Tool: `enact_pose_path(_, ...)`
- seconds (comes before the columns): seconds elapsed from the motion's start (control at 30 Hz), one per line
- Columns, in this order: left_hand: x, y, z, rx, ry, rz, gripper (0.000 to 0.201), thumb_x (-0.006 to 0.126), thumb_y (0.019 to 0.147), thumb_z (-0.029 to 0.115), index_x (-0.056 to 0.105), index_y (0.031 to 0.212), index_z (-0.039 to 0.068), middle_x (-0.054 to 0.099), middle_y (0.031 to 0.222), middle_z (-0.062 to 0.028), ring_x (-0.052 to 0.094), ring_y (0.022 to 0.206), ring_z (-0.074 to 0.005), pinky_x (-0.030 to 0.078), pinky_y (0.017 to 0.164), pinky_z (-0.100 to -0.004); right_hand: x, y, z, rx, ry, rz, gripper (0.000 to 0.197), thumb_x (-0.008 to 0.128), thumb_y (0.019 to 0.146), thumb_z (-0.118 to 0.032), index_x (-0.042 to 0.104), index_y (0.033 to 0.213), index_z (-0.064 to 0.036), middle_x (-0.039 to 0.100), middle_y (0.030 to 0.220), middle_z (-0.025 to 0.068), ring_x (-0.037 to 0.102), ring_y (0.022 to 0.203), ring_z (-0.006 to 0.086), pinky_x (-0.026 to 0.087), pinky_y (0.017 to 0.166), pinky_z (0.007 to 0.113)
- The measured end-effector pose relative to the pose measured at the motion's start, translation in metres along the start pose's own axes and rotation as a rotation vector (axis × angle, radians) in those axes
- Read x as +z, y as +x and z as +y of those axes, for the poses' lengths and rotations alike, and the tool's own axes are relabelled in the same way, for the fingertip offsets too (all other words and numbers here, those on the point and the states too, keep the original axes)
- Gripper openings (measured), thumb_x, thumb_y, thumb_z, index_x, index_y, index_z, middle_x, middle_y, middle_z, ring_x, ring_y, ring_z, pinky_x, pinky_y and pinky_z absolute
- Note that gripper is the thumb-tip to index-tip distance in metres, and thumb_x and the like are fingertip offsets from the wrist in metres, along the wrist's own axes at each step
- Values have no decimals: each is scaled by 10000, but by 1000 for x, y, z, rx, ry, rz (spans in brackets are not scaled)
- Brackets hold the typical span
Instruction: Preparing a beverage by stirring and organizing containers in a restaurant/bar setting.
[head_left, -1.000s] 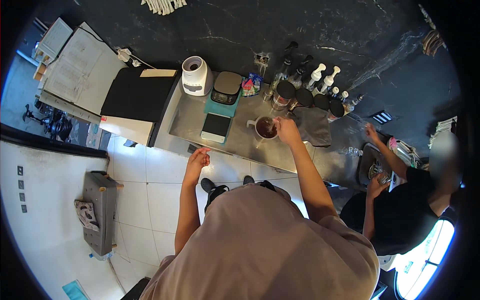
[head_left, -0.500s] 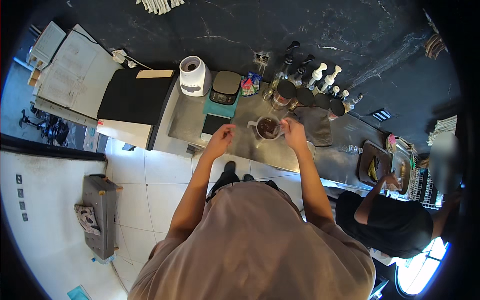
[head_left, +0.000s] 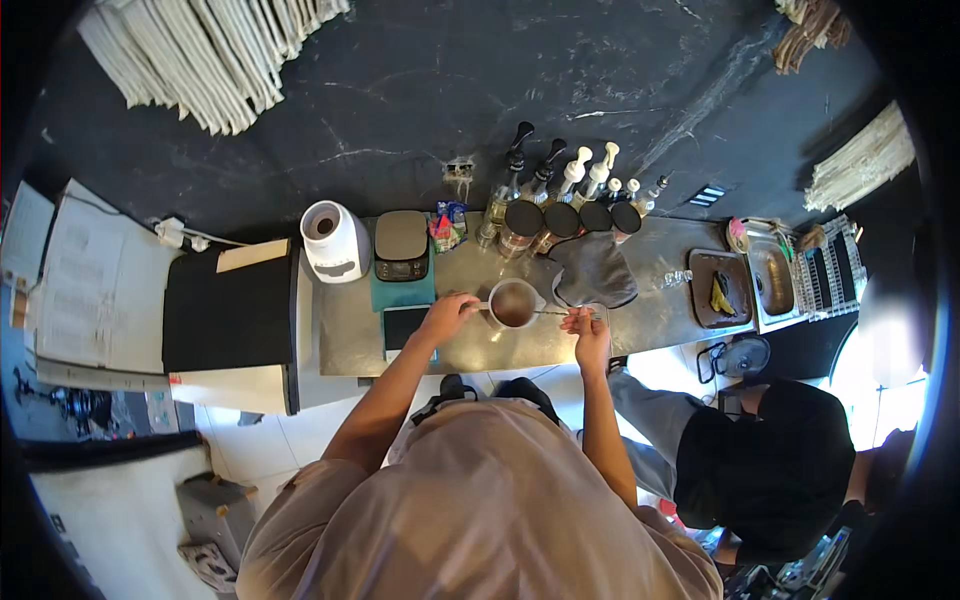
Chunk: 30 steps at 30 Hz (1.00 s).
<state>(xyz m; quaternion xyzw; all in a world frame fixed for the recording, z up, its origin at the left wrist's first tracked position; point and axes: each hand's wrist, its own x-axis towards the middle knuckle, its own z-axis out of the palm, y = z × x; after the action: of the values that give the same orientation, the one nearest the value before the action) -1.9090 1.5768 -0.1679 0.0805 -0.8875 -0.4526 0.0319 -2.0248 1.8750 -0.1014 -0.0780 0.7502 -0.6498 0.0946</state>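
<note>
Fingers of the left hand (head_left: 452, 316) are gripping the jug (head_left: 512, 326) by its handle; those of the right hand (head_left: 590, 336) are pinching a slender utensil (head_left: 551, 313). Tabletop (head_left: 490, 352): its steel surface is supporting the work. Dark grey cloth (head_left: 597, 270): it is lying just beyond the utensil. Jug: it is apparently standing upright between the hands, holding brown liquid (head_left: 513, 302). Utensil: it is pointing toward the jug's rim. Sound technique, presumably, is keeping the handle steady and letting drips fall inside.
</note>
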Motion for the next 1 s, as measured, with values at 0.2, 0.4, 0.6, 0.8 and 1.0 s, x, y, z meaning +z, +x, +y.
enact_pose_path(0.2, 8, 14, 2, -58, -226, -83, 265, 632, 953, 162, 647, 1180, 27, 717, 963, -111, 675, 782, -188, 529, 728, -341, 1, -12, -33, -55, -37, 68, 369, 481, 1056, -278, 678, 1013, 32, 720, 838, 101, 688, 743, 162, 497, 651, 288)
enact_pose_path(0.4, 9, 20, -7, 27, -174, -102, 264, 587, 991, 211, 635, 1148, 4, 676, 999, -98, 639, 738, -162, 519, 702, -317, 2, -14, -50, -147, -377, -8, 306, 501, 1033, -195, 681, 982, 47, 711, 830, 115, 685, 737, 178, 518, 695, 300)
enact_pose_path(0.6, 0, 11, -10, -78, -230, -96, 202, 599, 984, 160, 638, 1101, 0, 640, 910, -82, 603, 688, -147, 501, 667, -306, 9, -4, -14, 7, -70, -146, 359, 476, 1053, -241, 678, 970, 43, 715, 834, 105, 681, 750, 158, 499, 680, 280)
enact_pose_path(0.8, -24, -1, -5, -195, -254, -73, 224, 607, 988, 197, 645, 1112, 14, 657, 861, -56, 604, 697, -124, 501, 672, -283, 16, 8, -17, -21, 20, -88, 386, 479, 1055, -280, 691, 991, 37, 730, 848, 96, 683, 773, 144, 489, 693, 272)
enact_pose_path(1.0, -24, -6, -9, -219, -384, -65, 241, 629, 977, 192, 648, 1146, 22, 671, 892, -23, 600, 739, -106, 495, 691, -277, 20, 10, -18, -52, -136, -77, 380, 502, 1041, -284, 703, 976, 32, 734, 856, 95, 686, 778, 151, 506, 707, 284)
